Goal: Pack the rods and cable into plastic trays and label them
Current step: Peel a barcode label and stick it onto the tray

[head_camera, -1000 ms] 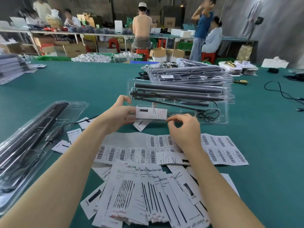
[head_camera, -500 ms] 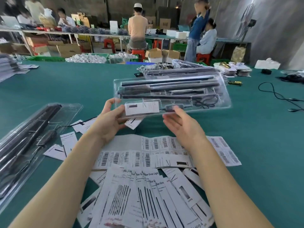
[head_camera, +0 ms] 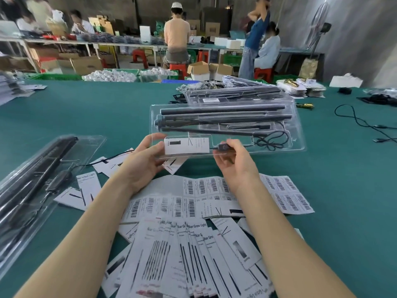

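Note:
A clear plastic tray (head_camera: 297, 130) is lifted above the green table, tilted towards me. It holds several black rods (head_camera: 223, 109) and a coiled black cable (head_camera: 271, 141). A white label card (head_camera: 186, 145) sits in its near compartment. My left hand (head_camera: 142, 162) grips the tray's near left edge, thumb on top beside the card. My right hand (head_camera: 236, 163) holds the near edge from below, fingers curled up by the cable's small black switch (head_camera: 222, 146).
Barcode sticker sheets (head_camera: 193, 196) and a fan of printed cards (head_camera: 182, 254) lie in front of me. Another filled tray (head_camera: 36, 179) lies at the left. Packed trays (head_camera: 234, 94) are stacked beyond. A loose black cable (head_camera: 361, 121) lies at the right. People work at benches behind.
Both hands have lifted the tray off the stack and drawn it nearer, tilting it. My right hand turned palm-up under the near edge.

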